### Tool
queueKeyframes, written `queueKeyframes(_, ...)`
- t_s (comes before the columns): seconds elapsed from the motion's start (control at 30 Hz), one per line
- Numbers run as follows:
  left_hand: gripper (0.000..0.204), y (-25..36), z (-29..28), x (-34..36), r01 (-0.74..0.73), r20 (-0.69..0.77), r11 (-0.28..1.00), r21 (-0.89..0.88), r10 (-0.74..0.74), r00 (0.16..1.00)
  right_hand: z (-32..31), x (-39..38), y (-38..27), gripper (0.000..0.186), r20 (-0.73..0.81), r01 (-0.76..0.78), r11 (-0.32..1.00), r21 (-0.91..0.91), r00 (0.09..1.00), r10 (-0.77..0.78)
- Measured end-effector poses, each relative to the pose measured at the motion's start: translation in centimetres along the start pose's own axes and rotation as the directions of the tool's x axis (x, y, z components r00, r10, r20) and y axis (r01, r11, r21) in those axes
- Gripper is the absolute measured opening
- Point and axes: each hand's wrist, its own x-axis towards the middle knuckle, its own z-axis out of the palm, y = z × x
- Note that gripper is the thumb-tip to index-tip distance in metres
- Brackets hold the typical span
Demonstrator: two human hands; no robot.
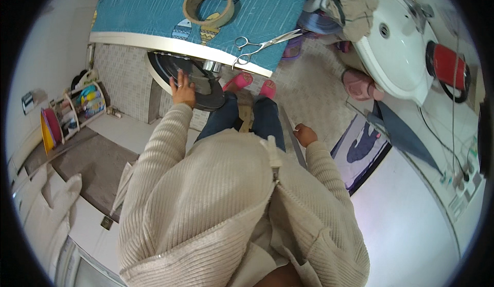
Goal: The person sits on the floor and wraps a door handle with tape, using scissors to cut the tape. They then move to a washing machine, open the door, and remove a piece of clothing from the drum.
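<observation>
My left hand (183, 89) lies with spread fingers on a dark, round, flat piece with a pale rim (210, 97), just under the front edge of a blue-covered table. A small silver cylinder (212, 66) shows beside this dark piece. Lower on the right, my right hand (306, 135) is curled closed beside my thigh. Its fingertips are next to a long narrow grey strip (289, 125) that runs down beside my leg. Whether they grip the strip, or anything else, cannot be made out.
On the blue table cover (149, 9) lie a roll of tan tape (194, 13) and silver scissors (265, 45). A white washbasin (393, 50) with a red container (446, 68) stands to the right. Leftward is a rack of bottles (85, 107). Pink slippers (267, 89) are below.
</observation>
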Motion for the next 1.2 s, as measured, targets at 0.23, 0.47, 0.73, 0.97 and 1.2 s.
queueKeyframes(0.23,0.076,-5.3,8.6,-3.2,0.462,-0.224,0.701,-0.543,-0.651,0.725,2.4,6.0,0.5,0.029,0.08,0.161,0.986,-0.032,0.984,-0.158)
queueKeyframes(0.47,0.064,-17.0,15.2,3.3,0.186,-0.11,0.275,-0.943,-0.788,0.606,1.9,10.2,-4.7,0.029,0.069,0.234,0.96,-0.156,0.972,-0.226)
queueKeyframes(0.73,0.064,-22.5,10.1,6.5,0.495,-0.229,0.622,-0.607,-0.732,0.641,11.6,23.8,-12.2,0.031,0.083,0.288,0.864,-0.413,0.957,-0.279)
queueKeyframes(0.97,0.059,-24.0,12.7,6.9,0.438,-0.663,0.772,-0.46,-0.627,0.409,27.6,34.0,-16.3,0.044,0.495,0.488,0.636,-0.598,0.849,-0.185)
queueKeyframes(1.2,0.063,-24.8,14.2,7.0,0.554,-0.712,0.758,-0.344,-0.595,0.372,34.9,38.3,-13.6,0.046,0.867,0.786,0.559,-0.262,0.447,-0.222)
